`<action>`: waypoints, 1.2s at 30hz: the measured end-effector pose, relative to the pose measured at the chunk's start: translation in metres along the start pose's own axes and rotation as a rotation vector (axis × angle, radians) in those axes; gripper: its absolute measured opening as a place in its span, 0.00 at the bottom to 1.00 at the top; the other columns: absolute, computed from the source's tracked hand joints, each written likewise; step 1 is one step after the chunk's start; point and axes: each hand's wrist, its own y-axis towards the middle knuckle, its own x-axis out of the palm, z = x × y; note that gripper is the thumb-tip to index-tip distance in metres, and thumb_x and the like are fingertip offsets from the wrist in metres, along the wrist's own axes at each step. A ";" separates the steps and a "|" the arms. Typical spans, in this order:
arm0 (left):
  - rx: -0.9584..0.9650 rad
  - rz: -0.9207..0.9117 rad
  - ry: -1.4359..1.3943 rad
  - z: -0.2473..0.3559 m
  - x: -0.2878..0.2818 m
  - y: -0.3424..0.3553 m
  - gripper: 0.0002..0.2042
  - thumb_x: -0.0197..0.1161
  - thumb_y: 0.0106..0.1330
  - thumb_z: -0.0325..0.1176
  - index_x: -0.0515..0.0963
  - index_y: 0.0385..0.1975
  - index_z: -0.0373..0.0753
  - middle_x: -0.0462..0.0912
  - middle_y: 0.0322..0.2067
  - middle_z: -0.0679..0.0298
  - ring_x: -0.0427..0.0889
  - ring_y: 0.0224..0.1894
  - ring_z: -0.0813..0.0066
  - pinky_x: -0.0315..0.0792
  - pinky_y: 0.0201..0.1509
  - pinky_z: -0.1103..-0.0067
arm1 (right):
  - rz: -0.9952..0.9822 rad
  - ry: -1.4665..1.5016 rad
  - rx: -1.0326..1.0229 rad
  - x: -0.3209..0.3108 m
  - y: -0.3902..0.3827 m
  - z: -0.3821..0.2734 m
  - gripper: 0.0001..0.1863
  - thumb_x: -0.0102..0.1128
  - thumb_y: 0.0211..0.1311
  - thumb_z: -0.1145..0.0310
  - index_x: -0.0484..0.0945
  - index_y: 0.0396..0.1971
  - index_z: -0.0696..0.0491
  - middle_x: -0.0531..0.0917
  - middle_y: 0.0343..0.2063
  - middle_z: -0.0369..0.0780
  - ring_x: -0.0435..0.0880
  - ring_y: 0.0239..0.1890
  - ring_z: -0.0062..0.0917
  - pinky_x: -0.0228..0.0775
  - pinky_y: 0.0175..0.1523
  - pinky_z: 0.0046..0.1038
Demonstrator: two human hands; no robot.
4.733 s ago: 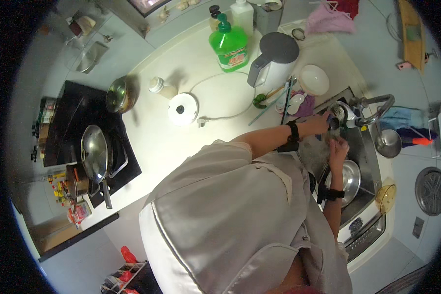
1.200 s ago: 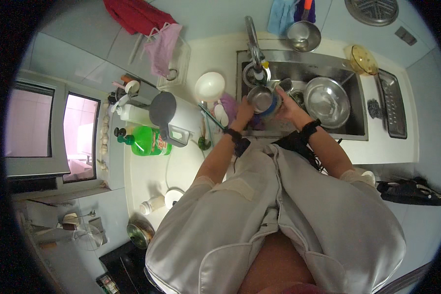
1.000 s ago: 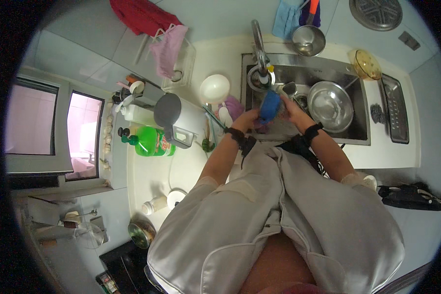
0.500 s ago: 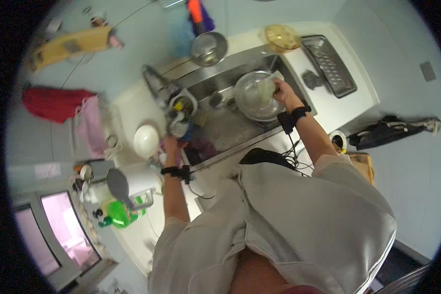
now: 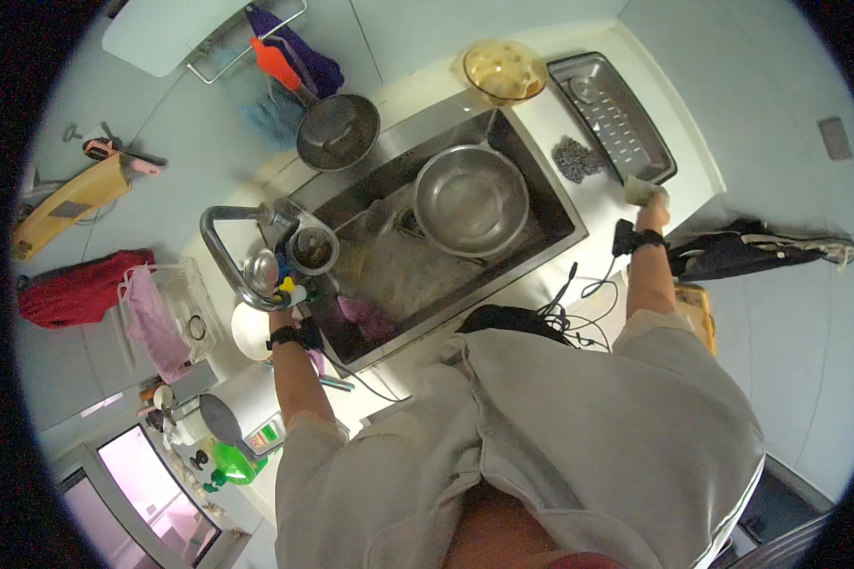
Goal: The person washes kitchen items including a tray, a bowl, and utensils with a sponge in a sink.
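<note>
My right hand (image 5: 653,214) is closed round a pale yellowish cloth (image 5: 640,192) over the counter, at the near end of a dark rectangular tray (image 5: 617,123). A round metal basin (image 5: 472,201) sits in the right part of the steel sink (image 5: 565,228). By the sink's left end, my left hand (image 5: 280,321) is partly hidden behind the curved tap (image 5: 220,248), so its fingers do not show clearly. Near it are a small yellow item (image 5: 287,284), a white bowl (image 5: 250,332) and a round strainer cup (image 5: 313,249).
A dark pan (image 5: 338,133) with an orange handle leans behind the sink. An amber glass bowl (image 5: 505,72) and a steel wool scrubber (image 5: 577,158) are on the counter. A purple cloth (image 5: 365,318) lies in the sink. A white kettle (image 5: 251,403) stands at left.
My right hand has moved right with the cloth, from inside the basin to beside the tray. My left hand has shifted left and toward me, behind the tap. The view has turned.
</note>
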 end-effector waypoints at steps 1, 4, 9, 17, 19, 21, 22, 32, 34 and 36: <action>0.013 0.004 0.071 -0.002 0.001 -0.001 0.15 0.52 0.55 0.38 0.65 0.39 0.37 0.72 0.37 0.56 0.72 0.38 0.64 0.71 0.32 0.71 | 0.043 -0.089 -0.008 -0.003 0.001 -0.007 0.22 0.57 0.48 0.62 0.70 0.33 0.68 0.75 0.32 0.43 0.74 0.31 0.28 0.67 0.34 0.28; 0.044 0.013 0.224 -0.010 0.000 -0.006 0.15 0.52 0.55 0.38 0.66 0.38 0.37 0.73 0.37 0.57 0.73 0.37 0.64 0.70 0.32 0.72 | -0.179 -0.013 0.063 -0.012 0.016 -0.001 0.23 0.60 0.44 0.59 0.71 0.35 0.61 0.73 0.33 0.41 0.71 0.33 0.27 0.65 0.35 0.30; 0.162 0.042 0.438 -0.017 0.003 -0.016 0.14 0.53 0.54 0.38 0.68 0.37 0.38 0.74 0.36 0.58 0.74 0.35 0.64 0.69 0.31 0.73 | -0.024 -0.125 0.354 0.015 0.019 -0.005 0.23 0.56 0.47 0.58 0.68 0.42 0.55 0.71 0.39 0.40 0.68 0.40 0.26 0.63 0.39 0.30; -0.110 -0.036 -0.700 0.068 0.042 -0.111 0.10 0.49 0.56 0.32 0.69 0.35 0.35 0.75 0.24 0.60 0.74 0.21 0.73 0.69 0.22 0.79 | -0.298 -0.233 0.152 0.019 0.053 0.018 0.14 0.59 0.45 0.69 0.71 0.30 0.62 0.75 0.25 0.42 0.74 0.23 0.30 0.66 0.23 0.33; -0.110 -0.085 -0.809 0.081 0.051 -0.136 0.10 0.50 0.56 0.32 0.70 0.35 0.35 0.75 0.22 0.59 0.74 0.19 0.74 0.68 0.18 0.79 | -0.147 -0.170 0.131 0.015 0.049 0.020 0.15 0.60 0.43 0.70 0.71 0.29 0.64 0.75 0.25 0.43 0.73 0.21 0.27 0.64 0.20 0.31; -0.003 -0.141 -0.444 0.109 0.049 -0.169 0.08 0.49 0.56 0.30 0.70 0.33 0.34 0.75 0.21 0.62 0.74 0.20 0.75 0.68 0.20 0.79 | -0.297 -0.104 -0.070 -0.014 0.055 0.025 0.21 0.63 0.39 0.65 0.71 0.27 0.67 0.76 0.26 0.45 0.74 0.22 0.29 0.65 0.21 0.29; -0.001 -0.125 -0.450 0.123 0.048 -0.183 0.08 0.49 0.56 0.30 0.70 0.33 0.34 0.75 0.21 0.62 0.74 0.20 0.75 0.68 0.20 0.79 | -0.249 -0.341 -0.072 -0.023 0.055 0.016 0.22 0.64 0.39 0.64 0.71 0.27 0.68 0.76 0.25 0.45 0.75 0.22 0.29 0.68 0.22 0.29; 0.655 -0.272 0.148 0.214 0.073 -0.210 0.11 0.50 0.56 0.33 0.67 0.38 0.38 0.74 0.24 0.57 0.74 0.28 0.62 0.68 0.32 0.73 | -0.440 -0.601 -0.269 -0.064 -0.009 -0.079 0.18 0.57 0.48 0.69 0.71 0.37 0.65 0.76 0.30 0.41 0.74 0.29 0.24 0.67 0.32 0.22; 0.802 -0.228 -0.002 0.252 0.074 -0.217 0.12 0.50 0.56 0.34 0.67 0.39 0.37 0.74 0.29 0.56 0.74 0.32 0.61 0.67 0.36 0.73 | -0.626 -0.510 -0.311 -0.062 -0.014 -0.077 0.15 0.56 0.48 0.70 0.72 0.35 0.62 0.77 0.28 0.39 0.74 0.28 0.21 0.65 0.32 0.21; 0.908 -0.206 -0.073 0.286 0.079 -0.220 0.14 0.52 0.54 0.33 0.67 0.40 0.37 0.73 0.33 0.55 0.72 0.37 0.60 0.67 0.40 0.73 | -0.815 -0.514 -0.365 -0.050 -0.036 -0.087 0.15 0.56 0.48 0.69 0.72 0.35 0.62 0.77 0.26 0.39 0.74 0.28 0.22 0.65 0.32 0.23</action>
